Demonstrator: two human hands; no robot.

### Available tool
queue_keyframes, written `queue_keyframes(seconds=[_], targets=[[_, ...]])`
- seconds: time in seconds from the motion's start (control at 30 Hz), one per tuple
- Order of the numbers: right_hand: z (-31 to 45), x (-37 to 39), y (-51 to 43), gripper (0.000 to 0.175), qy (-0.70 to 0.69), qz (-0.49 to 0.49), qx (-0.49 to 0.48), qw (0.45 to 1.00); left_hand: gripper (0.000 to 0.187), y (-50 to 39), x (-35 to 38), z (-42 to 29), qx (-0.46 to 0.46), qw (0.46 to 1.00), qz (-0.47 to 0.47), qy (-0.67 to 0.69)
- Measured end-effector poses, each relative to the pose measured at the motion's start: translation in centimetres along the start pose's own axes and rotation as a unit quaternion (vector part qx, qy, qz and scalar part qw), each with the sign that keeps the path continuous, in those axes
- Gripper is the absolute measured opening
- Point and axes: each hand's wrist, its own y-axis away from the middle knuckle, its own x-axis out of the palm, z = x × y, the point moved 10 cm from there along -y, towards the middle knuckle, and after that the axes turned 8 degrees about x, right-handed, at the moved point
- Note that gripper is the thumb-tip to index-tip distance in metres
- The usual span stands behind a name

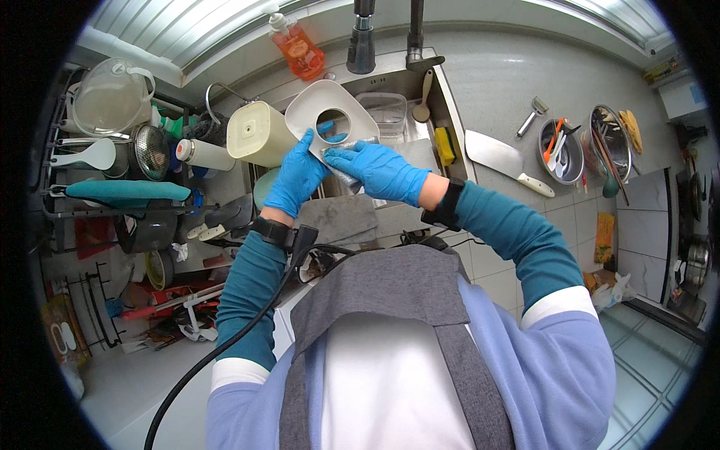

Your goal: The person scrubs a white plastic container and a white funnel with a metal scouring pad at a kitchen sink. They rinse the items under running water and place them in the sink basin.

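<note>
In my blue-gloved left hand (298,177) is a white plastic part (315,101) with a round hole, tilted above the sink (451,109). Blue fingertips show through the hole from behind. My right hand (382,170), also gloved in blue, presses a silvery scouring cloth (367,142) against the part's lower right edge. Left of the part stands a cream plastic container (247,132). Inside the sink are a clear plastic box (385,109) and a pale-handled brush (422,109). A yellow and dark sponge (445,146) rests along the sink's right side.
Above the sink hang a dark faucet head (361,53) and a second tap (416,39). An orange soap bottle (304,53) stands behind. To the right lie a cleaver (498,153), a peeler (530,119) and a metal bowl of utensils (571,160). A crowded dish rack (129,212) fills the left.
</note>
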Motion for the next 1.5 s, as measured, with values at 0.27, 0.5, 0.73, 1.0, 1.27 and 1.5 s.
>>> queue_keyframes(seconds=[0.27, 0.5, 0.73, 1.0, 1.27, 1.5], targets=[[-2.7, -1.4, 0.9, 0.042, 0.063, 0.004, 0.008, 0.998, 0.052, 0.7, 0.5, -1.0, 0.017, 0.994, 0.015, -0.111], [-5.5, -2.2, 0.1, 0.041, 0.002, -0.007, 0.098, 0.995, 0.048, 0.7, 0.6, -1.2, -0.005, 0.983, 0.0, -0.184], [-10.8, -0.6, 0.3, 0.045, -0.345, -0.063, 0.286, 0.892, 0.033, 0.2, -1.6, -0.4, 0.009, 0.973, -0.102, -0.209], [-5.3, 0.3, -0.8, 0.049, -0.152, -0.026, 0.123, 0.98, 0.032, 0.5, -1.0, -0.3, 0.047, 0.967, -0.111, -0.225], [-11.1, 2.9, -0.1, 0.053, -0.337, -0.056, 0.436, 0.833, 0.033, 0.7, 0.1, -0.4, 0.124, 0.918, -0.087, -0.365], [-13.0, 3.3, -0.4, 0.043, -0.206, -0.044, 0.475, 0.855, 0.034, 0.9, 1.8, -0.8, 0.217, 0.856, -0.024, -0.47]])
